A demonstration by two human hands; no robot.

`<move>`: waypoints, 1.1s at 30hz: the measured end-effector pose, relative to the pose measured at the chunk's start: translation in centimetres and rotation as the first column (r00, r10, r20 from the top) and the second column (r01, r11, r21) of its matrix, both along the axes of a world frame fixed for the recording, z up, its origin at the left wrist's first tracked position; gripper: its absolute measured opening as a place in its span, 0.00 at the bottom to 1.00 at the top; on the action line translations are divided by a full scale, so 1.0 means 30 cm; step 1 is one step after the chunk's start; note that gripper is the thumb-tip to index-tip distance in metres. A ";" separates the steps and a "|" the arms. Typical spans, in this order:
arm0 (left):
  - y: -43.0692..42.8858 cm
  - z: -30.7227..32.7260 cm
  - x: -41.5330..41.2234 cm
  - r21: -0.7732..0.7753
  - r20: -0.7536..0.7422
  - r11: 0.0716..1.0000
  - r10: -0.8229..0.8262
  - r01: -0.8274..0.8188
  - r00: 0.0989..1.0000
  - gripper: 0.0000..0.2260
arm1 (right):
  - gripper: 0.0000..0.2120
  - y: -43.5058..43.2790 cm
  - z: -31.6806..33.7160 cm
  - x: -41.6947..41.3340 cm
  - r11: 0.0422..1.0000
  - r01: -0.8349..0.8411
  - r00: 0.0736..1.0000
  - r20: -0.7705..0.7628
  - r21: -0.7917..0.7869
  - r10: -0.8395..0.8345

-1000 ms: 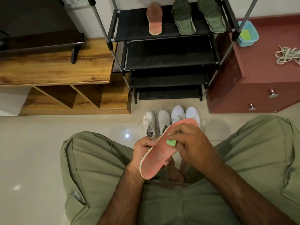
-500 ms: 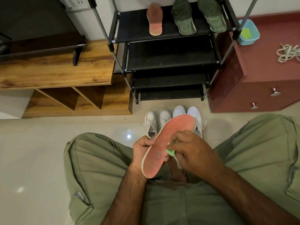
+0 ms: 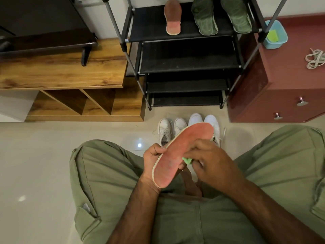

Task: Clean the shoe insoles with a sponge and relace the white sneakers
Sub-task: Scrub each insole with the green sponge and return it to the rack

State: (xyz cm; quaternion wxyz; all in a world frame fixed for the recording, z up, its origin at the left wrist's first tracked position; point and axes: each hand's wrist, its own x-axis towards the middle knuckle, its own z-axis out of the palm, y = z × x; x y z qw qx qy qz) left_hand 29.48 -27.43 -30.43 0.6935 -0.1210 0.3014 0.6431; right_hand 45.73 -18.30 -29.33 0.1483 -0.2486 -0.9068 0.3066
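your left hand grips the pink insole at its left edge, fingers curled round the rim, over your lap. the insole is tilted, heel toward you, toe pointing to 1 o'clock. your right hand pinches a green sponge against the insole's right edge, at mid-length. on the floor at 12 o'clock, just past the insole, stand four white sneakers side by side, the right ones partly hidden by the insole's toe. beyond them is a black shoe rack; its top shelf carries a second pink insole and two green insoles. at 2 o'clock, a red cabinet bears a blue tub and a bundle of white laces, well apart.
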 end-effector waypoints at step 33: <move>0.003 -0.020 0.035 0.085 -0.248 0.970 -0.200 0.227 0.948 0.24 | 0.10 0.030 0.009 -0.031 0.950 0.243 0.970 0.023 -0.199 -0.243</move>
